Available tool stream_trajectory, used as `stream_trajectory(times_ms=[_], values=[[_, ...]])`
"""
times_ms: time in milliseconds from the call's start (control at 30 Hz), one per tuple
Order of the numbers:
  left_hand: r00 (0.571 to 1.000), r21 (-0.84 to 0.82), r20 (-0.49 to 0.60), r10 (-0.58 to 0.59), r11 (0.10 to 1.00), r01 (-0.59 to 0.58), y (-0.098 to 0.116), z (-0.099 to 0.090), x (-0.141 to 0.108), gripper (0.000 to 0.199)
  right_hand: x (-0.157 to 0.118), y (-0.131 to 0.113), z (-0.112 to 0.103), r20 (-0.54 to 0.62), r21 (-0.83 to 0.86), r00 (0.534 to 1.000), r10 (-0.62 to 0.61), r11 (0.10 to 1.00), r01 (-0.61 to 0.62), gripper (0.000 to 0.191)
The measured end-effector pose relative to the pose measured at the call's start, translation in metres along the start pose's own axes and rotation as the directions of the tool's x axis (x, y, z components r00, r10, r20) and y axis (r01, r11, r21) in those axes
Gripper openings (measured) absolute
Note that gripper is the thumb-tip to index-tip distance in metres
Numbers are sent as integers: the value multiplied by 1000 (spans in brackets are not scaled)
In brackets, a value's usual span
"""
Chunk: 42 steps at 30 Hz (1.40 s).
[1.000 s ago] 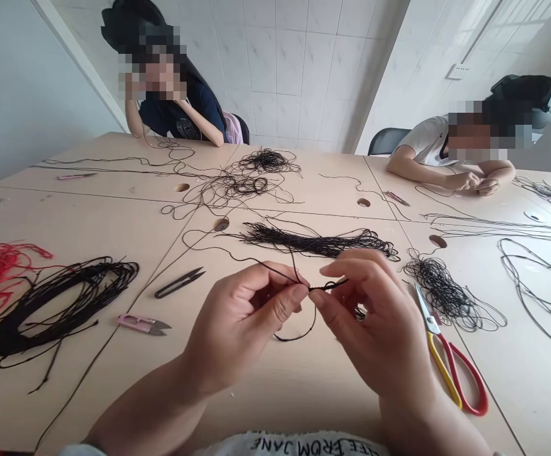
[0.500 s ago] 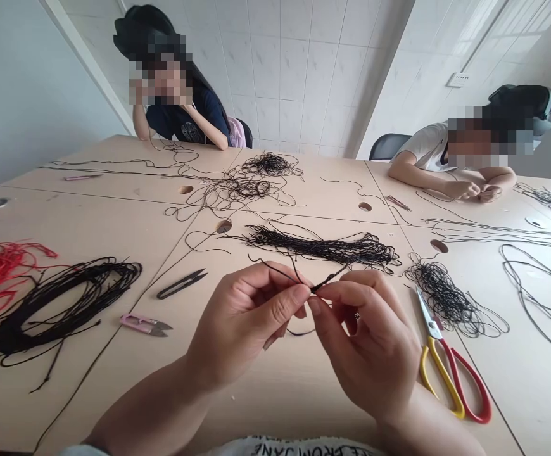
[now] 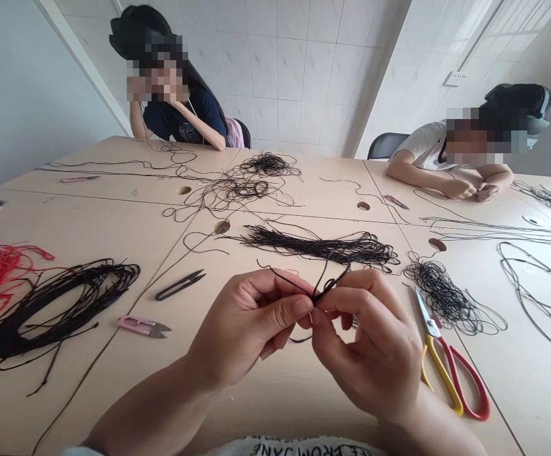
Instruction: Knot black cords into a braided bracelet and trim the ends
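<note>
Grip narrow: left hand [image 3: 251,322] and right hand [image 3: 370,335] both pinch black cord [image 3: 322,293]; judged light, flexible, possibly slippery, best held close beside where it bunches.

Soft, bright light leaves pale glare on the right wall [image 3: 517,47], edges stretched.

Back wall [image 3: 294,76] in white tile, faint grey veining, thin grout lines. Tiled wall section [image 3: 418,82] to right, darker strip along its edge. Socket [image 3: 455,78] on it, thin conduit [image 3: 482,35] rising from socket. Pale light streaks [image 3: 532,28] across upper right tiles. Smooth grey-blue panel [image 3: 14,95] at left, pale upright trim [image 3: 83,69] beside it. Wide table [image 3: 266,402], light wood tone, dark seams, round holes [image 3: 363,206]. Dark chair [image 3: 386,146] behind far edge, right; second chair [image 3: 245,134] left, pink cloth [image 3: 234,133] against it.
</note>
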<state>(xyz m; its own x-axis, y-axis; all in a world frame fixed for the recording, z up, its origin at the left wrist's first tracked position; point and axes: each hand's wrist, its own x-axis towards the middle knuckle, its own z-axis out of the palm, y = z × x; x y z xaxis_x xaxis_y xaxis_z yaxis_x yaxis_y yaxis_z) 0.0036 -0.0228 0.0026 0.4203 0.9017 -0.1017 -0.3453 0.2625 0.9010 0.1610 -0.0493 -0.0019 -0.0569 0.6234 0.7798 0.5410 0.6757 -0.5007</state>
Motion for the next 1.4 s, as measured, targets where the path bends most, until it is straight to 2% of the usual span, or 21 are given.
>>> stream_trajectory(times_ms=[233, 533, 633, 700, 767, 800, 900, 967, 1033, 1100, 1167, 1300, 1400], values=[[1000, 16, -15, 4, 1000, -4, 1, -1, -1, 10, 3, 0, -11, 105, 25, 994, -11, 1000, 9, 15], [1000, -8, 6, -18, 1000, 18, 3, 1, -2, 7, 4, 3, -12, 132, -7, 991, -14, 1000, 15, 14], [1000, 2, -7, -17, 1000, 17, 4, 0, -1, 8, 1, 4, -15, 121, -6, 992, 28, 1000, -27, 13], [1000, 64, -30, 4, 998, -2, 4, 1, 0, 8, -1, 5, -16, 46, 8, 998, 34, 999, -34, 14], [995, 181, -66, 74, 982, -61, 2, 2, 2, 8, -2, 6, -17, -8, -16, 1000, 0, 1000, -1, 17], [988, 257, -81, 131, 961, -106, 1, 3, 2, 7, -2, 7, -17, 1, -46, 1000, -24, 999, 24, 19], [954, 475, -82, 289, 853, -217, -5, 6, 3, 5, -3, 9, -14, 131, -107, 991, -40, 993, 54, 26], [951, 521, -79, 301, 825, -218, -7, 6, 3, 6, -3, 10, -13, 172, -86, 985, -29, 995, 44, 23], [972, 442, -76, 223, 881, -167, -6, 5, 4, 9, -1, 11, -12, 157, -57, 987, -19, 998, 29, 18], [993, 278, -51, 106, 956, -88, -4, 2, 6, 8, 0, 12, -13, 113, -20, 994, -5, 1000, 8, 15], [1000, 110, -18, 13, 994, -11, -1, -1, 9, 8, 3, 13, -14, 73, 33, 997, 7, 999, -9, 16], [994, -113, 38, -103, 988, 106, 2, -1, 12, 18, 5, 16, -15, 52, 109, 999, -12, 994, 6, 16], [988, -161, 72, -138, 976, 148, 2, 0, 12, 19, 4, 19, -14, 81, 240, 995, 49, 968, -67, 16]])
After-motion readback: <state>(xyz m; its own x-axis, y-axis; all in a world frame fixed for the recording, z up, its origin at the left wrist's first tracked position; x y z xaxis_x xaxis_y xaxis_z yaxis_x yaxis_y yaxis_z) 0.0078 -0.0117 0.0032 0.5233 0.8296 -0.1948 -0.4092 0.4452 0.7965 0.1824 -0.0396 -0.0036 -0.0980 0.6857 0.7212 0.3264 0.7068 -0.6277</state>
